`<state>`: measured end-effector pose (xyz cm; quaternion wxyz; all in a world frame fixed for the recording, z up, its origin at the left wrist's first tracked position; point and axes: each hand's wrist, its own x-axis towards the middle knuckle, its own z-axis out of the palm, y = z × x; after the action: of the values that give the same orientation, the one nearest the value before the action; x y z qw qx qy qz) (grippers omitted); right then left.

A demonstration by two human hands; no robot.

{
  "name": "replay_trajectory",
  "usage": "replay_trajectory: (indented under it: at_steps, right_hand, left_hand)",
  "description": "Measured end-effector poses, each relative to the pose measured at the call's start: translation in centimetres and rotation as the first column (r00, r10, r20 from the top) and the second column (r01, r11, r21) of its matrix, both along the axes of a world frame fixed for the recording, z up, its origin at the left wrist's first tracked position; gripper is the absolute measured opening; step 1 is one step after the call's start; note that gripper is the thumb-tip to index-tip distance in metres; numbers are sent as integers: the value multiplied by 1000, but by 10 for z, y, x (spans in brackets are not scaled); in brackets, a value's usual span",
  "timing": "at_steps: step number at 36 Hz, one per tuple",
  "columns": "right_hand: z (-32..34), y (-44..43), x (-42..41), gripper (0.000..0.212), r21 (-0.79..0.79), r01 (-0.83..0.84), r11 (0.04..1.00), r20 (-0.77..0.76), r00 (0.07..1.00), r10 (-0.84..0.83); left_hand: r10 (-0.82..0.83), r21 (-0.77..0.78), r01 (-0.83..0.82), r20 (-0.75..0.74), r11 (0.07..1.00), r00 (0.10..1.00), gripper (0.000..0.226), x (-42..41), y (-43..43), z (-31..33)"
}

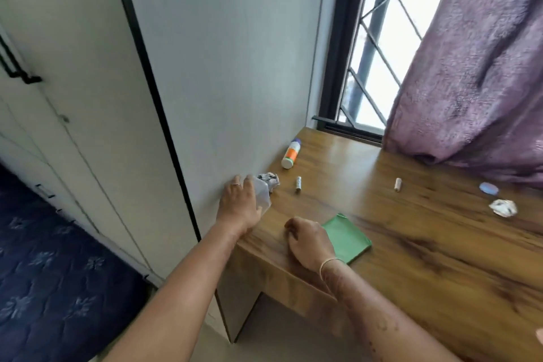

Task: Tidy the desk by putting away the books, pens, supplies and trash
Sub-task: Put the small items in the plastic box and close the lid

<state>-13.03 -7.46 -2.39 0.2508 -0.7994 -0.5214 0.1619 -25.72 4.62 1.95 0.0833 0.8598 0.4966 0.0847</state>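
1. The crumpled paper [269, 181] is lying on the table [426, 258] by the wall, just beyond the left hand [239, 206]
2. The left fingers are grasping a clear container [262, 196] that is touching the paper
3. The right hand [308, 244] is resting clenched, apparently empty, beside the green pad [349, 239], farther off
4. The left side is probably scooping the paper

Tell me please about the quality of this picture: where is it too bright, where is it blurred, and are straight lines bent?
In the head view the window is blown out to white; soft glare lies on the desk near it; the left hand and the clear container it grips look slightly smeared; the wardrobe's black edge leans, a wide-lens effect.
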Motion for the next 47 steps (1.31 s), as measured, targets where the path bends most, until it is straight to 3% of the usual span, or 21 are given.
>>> replay_trajectory:
  at_steps: [5, 10, 13, 16, 18, 20, 22, 25, 31, 37, 39, 42, 47]
  right_hand:
    - [3, 8, -10, 23, -1, 81, 997, 79, 994, -81]
    - [-1, 9, -17, 22, -3, 170, 986, 36, 985, -169]
    - [0, 11, -16, 24, -3, 218, 976, -57, 974, -218]
    - [0, 19, -12, 23, 7, 287, 958, -230, 933, -278]
    - [4, 23, -13, 24, 9, 389, 921, -529, 783, -326]
    - [13, 25, -17, 33, -20, 463, 886, -814, 507, -283]
    - [22, 27, -17, 42, -28, 502, 864, -918, 329, -221]
    - [26, 33, -5, 45, -17, 595, 803, -945, 253, -207]
    - [35, 52, 30, 39, 59, 631, 774, -884, 393, -254]
    - [32, 78, 59, 28, 117, 473, 874, -807, 558, -194]
    - [24, 88, 71, 22, 137, 434, 891, -676, 698, -236]
    - [13, 103, 88, 21, 125, 308, 943, -357, 901, -247]
    - [6, 127, 100, 30, -65, 95, 993, -53, 994, -99]
  left_hand:
    - [-49, 76, 60, -136, 995, 990, 83, -3, 10, -2]
    - [-58, 84, 64, -64, 994, 996, 92, -10, 9, 3]
    - [-77, 71, 67, 145, 995, 986, 90, -16, 4, 4]
    - [-25, -147, 124, 543, 981, 839, 89, -16, 2, 1]
    - [115, -338, 203, 723, 919, 681, 87, -12, -1, -2]
    - [293, -503, 318, 799, 804, 526, 87, -7, -7, -3]
    - [399, -563, 400, 813, 723, 424, 89, -3, -13, -6]
    - [340, -503, 455, 853, 735, 396, 95, 2, -17, -14]
    - [197, -439, 451, 851, 777, 488, 95, 12, -7, -33]
    - [268, -488, 341, 808, 803, 525, 74, 22, 8, -56]
    - [273, -489, 315, 799, 814, 535, 75, 24, 11, -62]
    - [280, -486, 291, 796, 824, 536, 78, 26, 10, -70]
    - [258, -465, 266, 789, 844, 557, 77, 26, 9, -75]
